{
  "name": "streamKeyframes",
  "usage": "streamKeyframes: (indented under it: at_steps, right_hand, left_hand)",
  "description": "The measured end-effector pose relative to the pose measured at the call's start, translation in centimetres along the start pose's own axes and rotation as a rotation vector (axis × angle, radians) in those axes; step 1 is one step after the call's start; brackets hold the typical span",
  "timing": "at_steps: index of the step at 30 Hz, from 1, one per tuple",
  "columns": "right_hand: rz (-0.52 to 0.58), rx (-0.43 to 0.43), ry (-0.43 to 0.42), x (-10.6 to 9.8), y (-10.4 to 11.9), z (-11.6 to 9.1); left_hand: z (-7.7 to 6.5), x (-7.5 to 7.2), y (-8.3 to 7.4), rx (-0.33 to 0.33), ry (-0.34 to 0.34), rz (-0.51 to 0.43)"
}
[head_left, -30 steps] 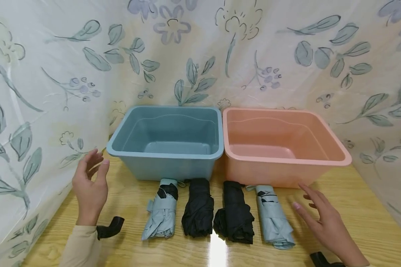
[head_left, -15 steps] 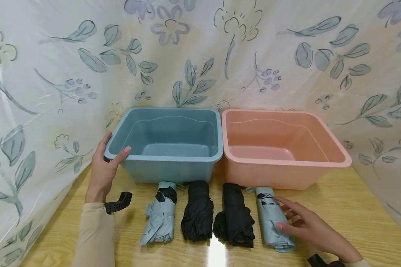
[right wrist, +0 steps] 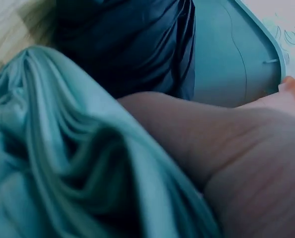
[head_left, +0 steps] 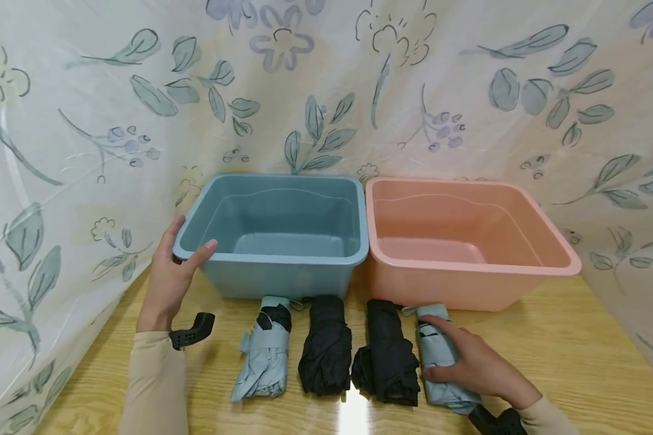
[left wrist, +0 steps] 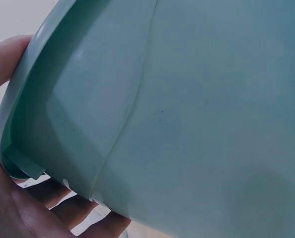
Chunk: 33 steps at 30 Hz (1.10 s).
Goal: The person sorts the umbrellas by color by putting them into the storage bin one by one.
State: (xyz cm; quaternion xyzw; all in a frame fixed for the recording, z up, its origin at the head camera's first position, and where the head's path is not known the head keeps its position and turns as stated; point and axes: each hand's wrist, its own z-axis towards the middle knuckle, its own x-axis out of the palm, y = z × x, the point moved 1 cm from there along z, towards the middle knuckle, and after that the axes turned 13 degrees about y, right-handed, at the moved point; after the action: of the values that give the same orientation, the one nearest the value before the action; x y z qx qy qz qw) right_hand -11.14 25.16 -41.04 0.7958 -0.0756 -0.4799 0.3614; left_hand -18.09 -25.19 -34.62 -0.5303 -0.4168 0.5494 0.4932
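My left hand [head_left: 165,284] grips the near-left corner of a blue plastic basin [head_left: 283,278], thumb on the front rim and fingers along the outer side. In the left wrist view the basin's outer wall [left wrist: 197,109] fills most of the picture. My right hand [head_left: 476,362] is wrapped over a light blue folded umbrella [head_left: 436,349], thumb on its near side and fingers across its upper part. Up close in the right wrist view, the umbrella's pleated fabric [right wrist: 63,134] lies against the hand, whose fingertips are hidden.
A pink basin [head_left: 468,278] stands right of the blue one. Two black folded umbrellas [head_left: 326,350] and another light blue umbrella [head_left: 263,356] lie in a row before the basins on the wooden table [head_left: 577,362]. Flowered cloth [head_left: 413,90] hangs behind and at both sides.
My left hand has come up and right from beside the blue basin onto its corner. The right hand has moved left from the table onto the right-hand light blue umbrella and taken hold.
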Motion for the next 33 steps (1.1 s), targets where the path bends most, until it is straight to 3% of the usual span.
streamKeyframes:
  at_steps: [5, 11, 15, 20, 26, 29, 33]
  right_hand:
    - [0.056, 0.009, -0.014, 0.2, -0.2, 0.2]
    - [0.065, -0.001, -0.124, 0.0, -0.3, -1.0]
    - [0.079, 0.023, -0.180, -0.6, 0.9, -2.5]
    - [0.147, 0.033, -0.181, -1.8, 3.5, -4.2]
    - [0.150, -0.148, -0.225, -3.2, 7.2, -5.1]
    - [0.139, -0.245, -0.245, -4.1, 9.2, -4.5]
    - [0.121, -0.303, -0.241, -5.4, 11.7, -3.0]
  left_hand:
    - [0.0, 0.0, 0.0, 0.011, 0.016, -0.019]
    - [0.0, 0.0, 0.1, 0.014, 0.022, -0.020]
    - [0.0, -0.1, 0.2, 0.019, 0.021, -0.023]
    - [0.0, -0.2, 0.2, 0.027, 0.018, -0.022]
    - [0.0, -0.1, 0.3, 0.026, 0.013, -0.016]
    - [0.0, -0.1, 0.3, 0.020, 0.008, -0.018]
    - [0.1, 0.0, 0.3, 0.020, 0.002, -0.011]
